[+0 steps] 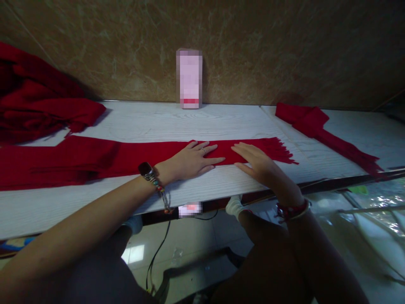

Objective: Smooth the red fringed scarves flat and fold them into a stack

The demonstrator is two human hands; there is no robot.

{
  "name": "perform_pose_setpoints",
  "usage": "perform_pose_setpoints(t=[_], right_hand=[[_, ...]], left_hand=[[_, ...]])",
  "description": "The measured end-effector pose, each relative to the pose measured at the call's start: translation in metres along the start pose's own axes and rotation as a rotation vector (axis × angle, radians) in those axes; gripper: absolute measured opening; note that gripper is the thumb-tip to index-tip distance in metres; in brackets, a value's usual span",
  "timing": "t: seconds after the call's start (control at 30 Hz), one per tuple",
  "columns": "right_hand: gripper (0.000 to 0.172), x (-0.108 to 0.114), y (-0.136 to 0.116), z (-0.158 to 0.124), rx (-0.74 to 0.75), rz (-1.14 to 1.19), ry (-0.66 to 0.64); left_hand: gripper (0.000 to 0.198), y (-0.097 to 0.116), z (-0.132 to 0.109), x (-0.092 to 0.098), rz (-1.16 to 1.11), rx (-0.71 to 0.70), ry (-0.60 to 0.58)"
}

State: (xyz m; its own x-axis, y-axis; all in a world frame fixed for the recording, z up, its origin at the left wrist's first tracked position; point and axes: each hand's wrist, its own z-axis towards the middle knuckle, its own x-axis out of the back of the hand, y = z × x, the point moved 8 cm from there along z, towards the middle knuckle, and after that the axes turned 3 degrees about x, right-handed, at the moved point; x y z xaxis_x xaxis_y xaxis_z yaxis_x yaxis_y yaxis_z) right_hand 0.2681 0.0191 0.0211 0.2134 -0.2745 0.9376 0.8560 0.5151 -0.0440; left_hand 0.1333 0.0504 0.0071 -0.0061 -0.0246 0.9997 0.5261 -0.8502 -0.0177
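Note:
A long red scarf lies stretched across the white wood-grain table, its fringed end toward the right. My left hand rests flat on the scarf, fingers spread; a ring is on one finger, and a watch and beaded bracelet are on the wrist. To its right my right hand lies over the scarf near the fringe, fingers stretched out and pointing left. Neither hand grips the cloth. At the left, the scarf looks folded in layers.
A heap of red cloth sits at the back left. Another red scarf lies folded at the right, its fringe at the front edge. A blurred phone-like object leans on the brown marbled wall. Below hangs a black cable.

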Motion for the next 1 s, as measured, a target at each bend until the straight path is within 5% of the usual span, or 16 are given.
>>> perform_pose_setpoints(t=[0.17,0.4,0.67,0.87,1.0], right_hand=[[0.044,-0.028,0.001,0.009,-0.019,0.006,-0.186],[0.049,-0.035,0.011,0.000,-0.050,0.066,-0.298],[0.050,-0.007,-0.007,0.029,-0.228,-0.009,-0.044],[0.050,-0.037,-0.006,0.035,-0.303,-0.044,-0.248],[0.051,-0.040,-0.003,0.032,-0.276,-0.080,-0.222]], left_hand=[[0.050,-0.003,0.000,-0.002,-0.028,0.061,0.006],[0.061,-0.009,-0.003,0.001,-0.176,0.131,-0.056],[0.061,-0.024,-0.011,0.010,-0.322,0.189,-0.032],[0.065,-0.033,-0.010,-0.002,-0.236,0.257,-0.090],[0.068,-0.034,-0.012,-0.006,-0.175,0.248,-0.102]])
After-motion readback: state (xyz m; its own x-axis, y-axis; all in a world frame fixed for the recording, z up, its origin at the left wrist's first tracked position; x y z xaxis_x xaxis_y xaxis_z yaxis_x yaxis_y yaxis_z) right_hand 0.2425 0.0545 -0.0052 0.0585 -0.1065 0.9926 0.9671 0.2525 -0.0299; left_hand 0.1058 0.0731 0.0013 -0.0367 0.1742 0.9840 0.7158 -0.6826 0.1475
